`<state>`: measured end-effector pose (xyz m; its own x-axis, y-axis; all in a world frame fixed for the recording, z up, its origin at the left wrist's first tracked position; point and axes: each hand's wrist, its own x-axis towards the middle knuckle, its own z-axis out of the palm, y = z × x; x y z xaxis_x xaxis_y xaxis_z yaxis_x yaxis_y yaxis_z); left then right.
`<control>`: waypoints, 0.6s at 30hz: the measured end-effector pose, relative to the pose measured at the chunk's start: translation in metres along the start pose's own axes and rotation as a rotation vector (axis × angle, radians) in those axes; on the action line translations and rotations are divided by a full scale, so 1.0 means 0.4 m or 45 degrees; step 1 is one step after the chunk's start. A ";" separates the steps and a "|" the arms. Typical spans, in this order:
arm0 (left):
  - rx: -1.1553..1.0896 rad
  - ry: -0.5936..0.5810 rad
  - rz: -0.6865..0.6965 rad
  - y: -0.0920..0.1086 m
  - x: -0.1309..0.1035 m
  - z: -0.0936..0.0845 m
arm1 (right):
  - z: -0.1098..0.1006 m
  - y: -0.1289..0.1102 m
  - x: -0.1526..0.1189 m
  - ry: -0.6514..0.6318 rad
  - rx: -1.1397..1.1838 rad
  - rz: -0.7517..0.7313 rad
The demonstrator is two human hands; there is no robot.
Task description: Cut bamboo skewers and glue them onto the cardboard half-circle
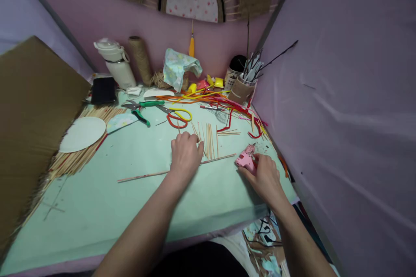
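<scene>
My left hand (186, 151) is closed, with fingers curled down over the middle of the table. A short thin wooden stick (178, 126) pokes up from its fingertips; the grip itself is hidden. Under this hand runs a long thin stick (143, 176), lying slantwise on the cloth. Several short wooden sticks (209, 140) lie side by side just right of my left fingers. My right hand (267, 175) is wrapped round a pink glue gun (246, 159), whose nozzle points away from me near the right end of the long stick.
Green-handled pliers (151, 104) and scissors (178, 114) lie beyond my left hand. Coloured pipe cleaners (208, 97) stretch along the back. At left, a white oval (83, 134) rests on a bundle of sticks (73, 162) beside cardboard (39, 108). A purple wall (341, 95) bounds the right.
</scene>
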<state>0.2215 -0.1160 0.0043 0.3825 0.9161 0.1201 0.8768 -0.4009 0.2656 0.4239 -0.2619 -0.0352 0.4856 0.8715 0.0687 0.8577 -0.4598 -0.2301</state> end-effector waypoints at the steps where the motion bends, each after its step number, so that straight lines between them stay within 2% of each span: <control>1: 0.041 -0.058 -0.022 0.005 0.024 0.006 | -0.001 0.002 0.000 -0.008 -0.022 0.009; 3: 0.106 -0.160 -0.043 0.008 0.064 0.018 | -0.001 0.010 -0.001 -0.049 -0.065 0.008; 6: 0.187 -0.223 -0.043 0.009 0.099 0.032 | 0.000 0.022 -0.001 -0.130 -0.090 -0.004; 13: 0.231 -0.245 -0.050 0.015 0.112 0.038 | -0.003 0.028 -0.006 -0.178 -0.049 0.022; 15: 0.187 -0.268 -0.053 0.021 0.109 0.036 | -0.005 0.033 -0.010 -0.122 -0.039 0.015; 18: 0.068 -0.290 -0.033 0.037 0.101 0.037 | -0.016 0.028 -0.013 0.080 0.044 -0.016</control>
<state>0.2542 -0.0849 -0.0010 0.4104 0.9056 -0.1069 0.8989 -0.3820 0.2144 0.4318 -0.2727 -0.0319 0.4854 0.8643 0.1320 0.8579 -0.4417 -0.2625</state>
